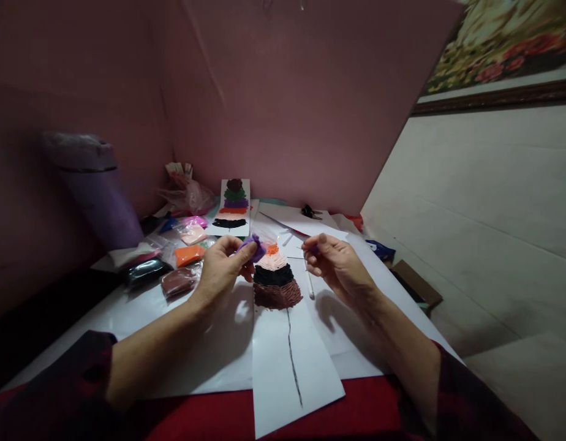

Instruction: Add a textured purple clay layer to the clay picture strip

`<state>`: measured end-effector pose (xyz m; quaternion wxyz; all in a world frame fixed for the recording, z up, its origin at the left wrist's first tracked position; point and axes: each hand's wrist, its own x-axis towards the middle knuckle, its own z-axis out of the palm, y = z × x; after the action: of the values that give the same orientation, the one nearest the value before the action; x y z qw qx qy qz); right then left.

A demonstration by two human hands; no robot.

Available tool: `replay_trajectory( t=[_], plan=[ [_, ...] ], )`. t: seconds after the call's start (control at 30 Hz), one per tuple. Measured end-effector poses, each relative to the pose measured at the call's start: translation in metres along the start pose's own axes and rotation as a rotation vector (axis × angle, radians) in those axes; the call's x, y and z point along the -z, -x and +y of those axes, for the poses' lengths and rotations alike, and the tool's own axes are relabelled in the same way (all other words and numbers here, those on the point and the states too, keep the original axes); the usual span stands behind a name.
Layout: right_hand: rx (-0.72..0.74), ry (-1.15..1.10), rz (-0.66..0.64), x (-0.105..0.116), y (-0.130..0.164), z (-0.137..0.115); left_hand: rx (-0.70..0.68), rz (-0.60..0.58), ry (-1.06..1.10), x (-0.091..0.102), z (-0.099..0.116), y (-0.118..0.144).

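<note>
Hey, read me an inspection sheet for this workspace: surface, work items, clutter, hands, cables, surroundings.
Surface: white table covering, shadowed near both arms.
Work items: near card with brown, black, pale pink and orange bands; purple lump; another banded card farther back.
Clutter: coloured packets and plastic bag, left; white stick right of the near card.
Hands: left hand pinches the purple lump; right hand raised, any held item unclear.
Cables: nothing seen.
Surroundings: pink panel behind, purple cylinder left, framed picture right.
</note>
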<state>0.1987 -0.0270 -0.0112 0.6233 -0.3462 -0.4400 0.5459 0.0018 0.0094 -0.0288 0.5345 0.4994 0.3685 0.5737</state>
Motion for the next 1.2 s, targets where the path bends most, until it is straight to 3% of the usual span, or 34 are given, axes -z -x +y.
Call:
replay_trajectory(
  t=[0.2, 0.4, 0.67, 0.87, 1.03, 1.2],
  plan=[
    [0.109, 0.122, 0.002, -0.001, 0.004, 0.001, 0.036, -0.143, -0.058, -0.004, -0.003, 0.008],
    [0.319, 0.461, 0.034, -0.008, 0.014, -0.001, 0.046, -0.215, -0.132, -0.006, -0.003, 0.014],
    [0.202, 0.58, -0.129, -0.009, 0.016, 0.001, 0.053, -0.263, -0.225, -0.009, 0.001, 0.018],
    [0.309, 0.706, -0.18, 0.0, 0.012, 0.008, -0.052, -0.27, -0.342, -0.006, 0.003, 0.016],
    [0.443, 0.767, -0.179, 0.004, 0.011, 0.013, -0.152, -0.297, -0.317, -0.007, 0.005, 0.016],
    [0.393, 0.695, -0.198, 0.001, 0.011, 0.009, -0.171, -0.311, -0.301, -0.007, 0.005, 0.016]
  ],
)
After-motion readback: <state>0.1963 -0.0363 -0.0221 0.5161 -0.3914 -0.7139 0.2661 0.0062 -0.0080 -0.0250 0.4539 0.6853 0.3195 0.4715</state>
